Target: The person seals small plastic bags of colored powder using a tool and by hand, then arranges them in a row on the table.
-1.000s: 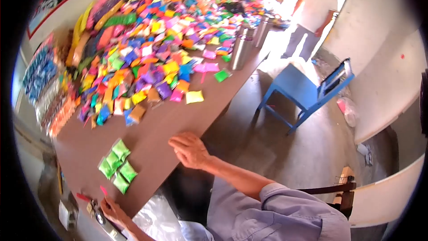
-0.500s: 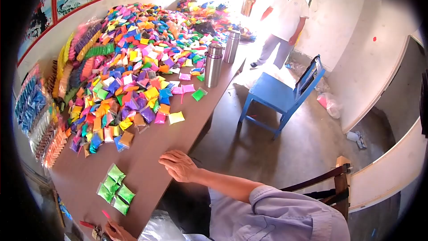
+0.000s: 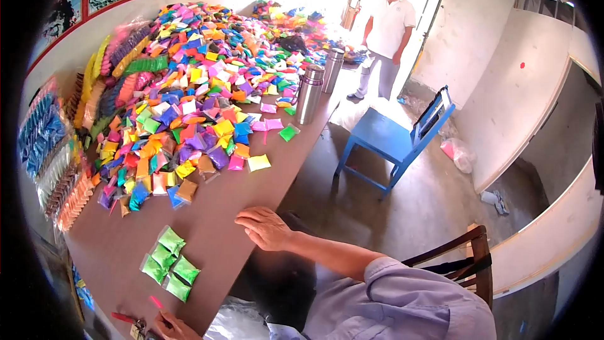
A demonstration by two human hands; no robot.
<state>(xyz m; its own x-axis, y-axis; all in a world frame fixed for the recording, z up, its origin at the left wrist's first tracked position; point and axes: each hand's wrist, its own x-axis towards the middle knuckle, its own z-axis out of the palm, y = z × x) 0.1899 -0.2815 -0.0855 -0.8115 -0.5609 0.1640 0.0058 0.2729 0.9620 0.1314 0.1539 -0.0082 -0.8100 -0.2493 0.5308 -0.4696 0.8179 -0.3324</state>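
My right hand (image 3: 264, 228) rests at the table's near edge, fingers extended and close together, with nothing visible in it. At the bottom of the view my left hand (image 3: 175, 327) is partly cut off. A thin pink strip (image 3: 156, 301) shows at its fingertips; I cannot tell whether it is gripped. Beside that hand lie a red-handled item (image 3: 123, 318) and a small metal object (image 3: 136, 328), too small to name. Several clear packets of bright green material (image 3: 168, 264) lie grouped flat on the brown table (image 3: 214, 214), between my two hands.
A large heap of colourful packets (image 3: 207, 94) covers the table's far part. Two steel flasks (image 3: 309, 96) stand at its edge. Strips of packets (image 3: 72, 198) hang along the left. A blue chair (image 3: 384, 135) and a standing person (image 3: 389, 31) are beyond.
The view has shifted slightly, so the table and chair sit a little differently. The standing person's arms have lowered closer to the body. My hands keep nearly the same places on the table.
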